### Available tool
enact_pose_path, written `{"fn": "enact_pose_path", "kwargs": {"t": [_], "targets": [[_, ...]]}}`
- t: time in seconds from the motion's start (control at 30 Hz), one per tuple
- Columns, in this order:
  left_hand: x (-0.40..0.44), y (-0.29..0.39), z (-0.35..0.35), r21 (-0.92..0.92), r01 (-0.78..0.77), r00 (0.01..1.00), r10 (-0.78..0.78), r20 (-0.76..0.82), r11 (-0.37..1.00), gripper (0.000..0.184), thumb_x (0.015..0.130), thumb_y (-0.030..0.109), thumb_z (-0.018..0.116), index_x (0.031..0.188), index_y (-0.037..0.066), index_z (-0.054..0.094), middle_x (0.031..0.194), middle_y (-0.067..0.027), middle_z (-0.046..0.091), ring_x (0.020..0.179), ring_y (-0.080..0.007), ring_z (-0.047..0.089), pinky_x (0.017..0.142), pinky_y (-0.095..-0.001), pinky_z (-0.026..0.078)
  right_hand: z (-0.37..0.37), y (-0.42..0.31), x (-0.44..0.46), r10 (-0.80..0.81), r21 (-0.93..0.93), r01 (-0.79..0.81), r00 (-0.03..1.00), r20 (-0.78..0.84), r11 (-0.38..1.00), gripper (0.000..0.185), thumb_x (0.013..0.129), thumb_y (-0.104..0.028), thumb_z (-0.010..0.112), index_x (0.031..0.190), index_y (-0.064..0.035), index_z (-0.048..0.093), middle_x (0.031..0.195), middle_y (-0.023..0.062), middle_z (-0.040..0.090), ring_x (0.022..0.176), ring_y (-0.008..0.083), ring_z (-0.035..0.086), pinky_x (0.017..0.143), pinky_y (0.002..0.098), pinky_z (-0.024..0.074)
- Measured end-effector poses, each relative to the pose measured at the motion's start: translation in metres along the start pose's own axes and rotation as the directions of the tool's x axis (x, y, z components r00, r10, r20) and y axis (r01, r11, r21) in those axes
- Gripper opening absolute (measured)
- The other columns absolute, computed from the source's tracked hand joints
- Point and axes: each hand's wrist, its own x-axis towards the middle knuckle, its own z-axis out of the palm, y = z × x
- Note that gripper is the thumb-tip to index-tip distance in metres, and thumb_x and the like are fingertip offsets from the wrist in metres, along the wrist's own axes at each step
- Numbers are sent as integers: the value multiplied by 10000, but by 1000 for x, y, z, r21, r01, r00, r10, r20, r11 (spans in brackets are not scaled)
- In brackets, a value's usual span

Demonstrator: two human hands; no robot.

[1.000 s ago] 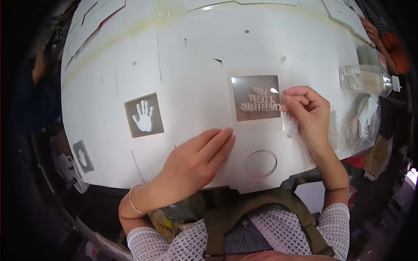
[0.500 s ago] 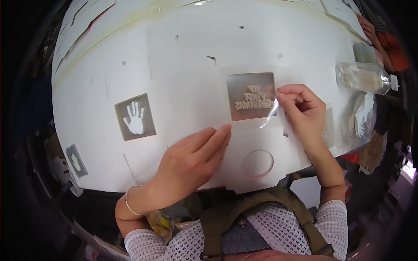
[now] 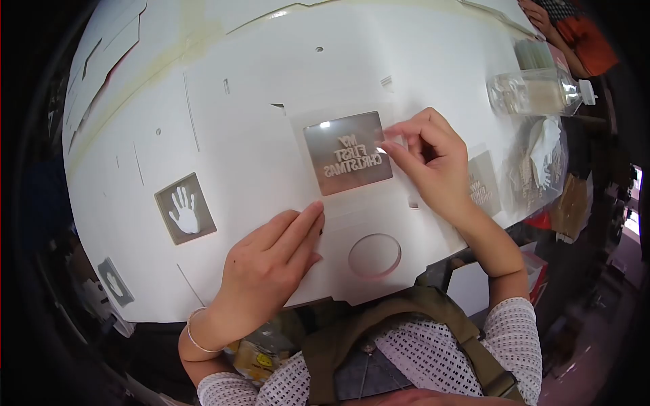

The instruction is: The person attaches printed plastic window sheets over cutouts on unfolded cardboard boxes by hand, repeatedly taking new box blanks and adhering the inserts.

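Note:
A dark square plate (image 3: 349, 154) lies on the white board (image 3: 237, 155), with raised lettering that reads "MY FIRST CHRISTMAS". My right hand (image 3: 433, 159) pinches at the plate's right edge, thumb and forefinger together on what looks like the edge of a thin clear film; its outline is hard to make out. Below the plate's lower left corner, my left hand (image 3: 271, 257) rests on the board with its fingers stretched out and holds nothing. Farther left is a square plate with a white handprint (image 3: 183, 208). A circular cut-out (image 3: 375, 256) shows below the lettered plate.
A smaller handprint plate (image 3: 116, 281) sits at the board's left edge. On the right are another lettered piece (image 3: 483, 184), a clear bottle (image 3: 535, 93) lying on its side, and a plastic bag with white hand shapes (image 3: 544, 154). Another person's hand (image 3: 537, 15) shows at top right.
The camera view has shifted, so the board's contents appear farther left. The glare has moved from the lettered plate's lower right to its upper left. My right hand keeps its pinch.

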Motion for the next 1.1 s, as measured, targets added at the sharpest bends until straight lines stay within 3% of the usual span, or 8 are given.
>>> {"fn": "enact_pose_path", "kwargs": {"t": [0.17, 0.23, 0.33, 0.4, 0.53, 0.67, 0.93, 1.1], "targets": [[-1, 0, 0, -57, 12, 1000, -13, -17, 998, 472, 651, 91, 716, 1102, -4, 614, 1181, -79, 596, 966, -228, 604, 754, -312, 534, 3, -2, 0, -78, -64, 75, 996, -41, 995, 314, 814, 30, 667, 1109, -47, 592, 791, -45, 389, 595, 13, 344, 521, 160, 280], [-9, -2, -7, -61, 14, 999, -16, -44, 998, 466, 661, 94, 719, 1106, 2, 615, 1176, -89, 597, 971, -242, 605, 769, -320, 531, 2, 5, -2, 79, 189, -63, 994, -78, 980, 330, 858, 28, 602, 1170, -60, 542, 798, -60, 392, 609, 1, 351, 526, 153, 284], [-47, -22, -32, -220, 245, 944, -285, -169, 944, 391, 729, 45, 696, 1114, 52, 627, 1140, -123, 609, 1006, -300, 594, 849, -363, 497, -3, 11, -2, 38, 168, -20, 994, -105, 986, 265, 896, 9, 548, 1151, -62, 540, 823, -65, 419, 625, -5, 364, 530, 150, 289], [-99, -60, -45, -180, 398, 806, -437, -400, 899, 364, 759, -11, 648, 1122, 12, 627, 1100, -135, 639, 1001, -290, 605, 872, -338, 475, -7, 2, -3, 105, 230, -75, 987, -123, 970, 203, 914, -36, 551, 1114, -68, 559, 813, -64, 450, 632, -2, 376, 524, 154, 289], [-266, -165, -52, -294, 741, 249, -654, -714, 604, 304, 872, 87, 612, 1168, 24, 605, 971, -88, 623, 891, -153, 598, 793, -275, 483, -17, 14, 1, 82, 228, -43, 983, -165, 973, 133, 932, -109, 557, 1049, -78, 611, 723, -79, 461, 592, 8, 365, 499, 166, 271], [-413, -233, -37, -483, 820, -180, -664, -726, 306, 431, 813, 315, 714, 1112, 17, 622, 795, -62, 645, 725, -156, 603, 668, -295, 491, -27, 17, 3, 13, 90, 8, 974, -227, 996, 178, 939, -100, 544, 1090, -70, 632, 700, -67, 445, 581, 18, 348, 505, 173, 267], [-374, -237, -53, -452, 864, -41, -864, -503, 222, 547, 629, 392, 813, 990, 19, 640, 974, -140, 669, 867, -253, 647, 750, -348, 514, -33, -9, -15, -79, -48, 75, 994, -79, 996, 166, 933, -80, 538, 1060, -32, 634, 741, -35, 481, 589, 25, 376, 510, 174, 299], [-385, -259, -66, -738, 652, -84, -951, -298, 173, 168, 732, 116, 779, 809, 9, 675, 638, -52, 627, 518, -112, 552, 480, -251, 430, -23, -29, -19, -273, -200, 269, 962, 6, 942, 151, 921, -38, 524, 1011, -23, 644, 887, -12, 541, 609, 34, 412, 529, 174, 336]]}}
